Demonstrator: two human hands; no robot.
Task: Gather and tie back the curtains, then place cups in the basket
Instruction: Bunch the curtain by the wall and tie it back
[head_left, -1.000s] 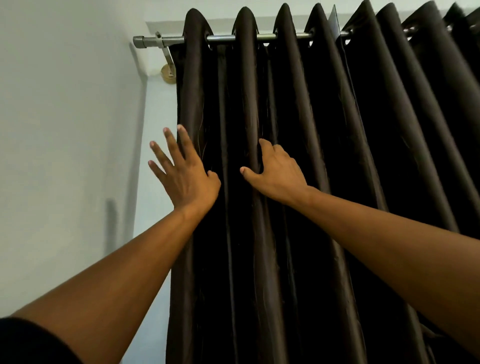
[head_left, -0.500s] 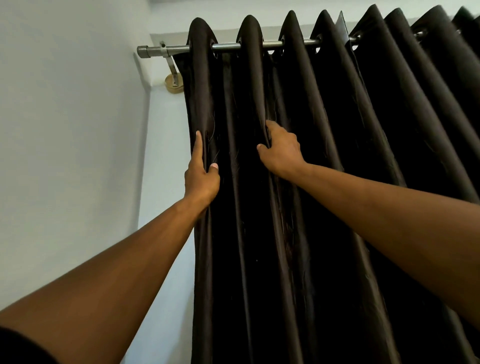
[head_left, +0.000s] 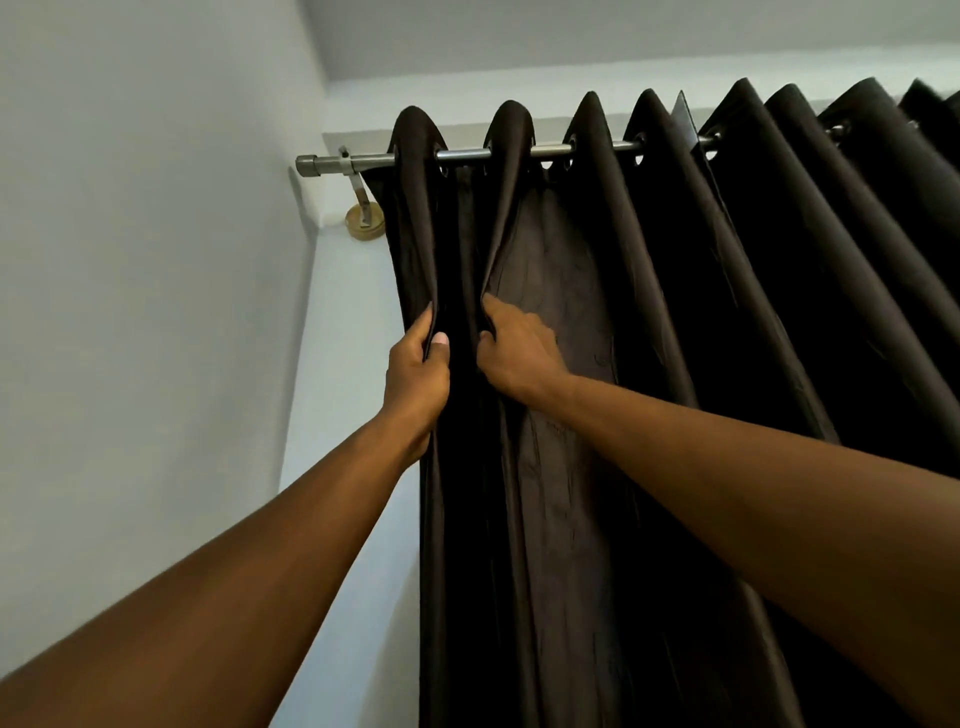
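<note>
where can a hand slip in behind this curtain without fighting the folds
Free: the strip of pale wall between the corner and the dark brown eyelet curtain's left edge, below the metal rod's bracket. Crowded: the folds gripped by the left hand and right hand, and the tight pleats rightward.

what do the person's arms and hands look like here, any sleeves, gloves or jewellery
Both forearms are bare right to the lower frame edge, with no sleeve in view. The left hand and right hand wear no gloves, and no rings, watch or bracelet show. The left thumbnail looks short and pale.
</note>
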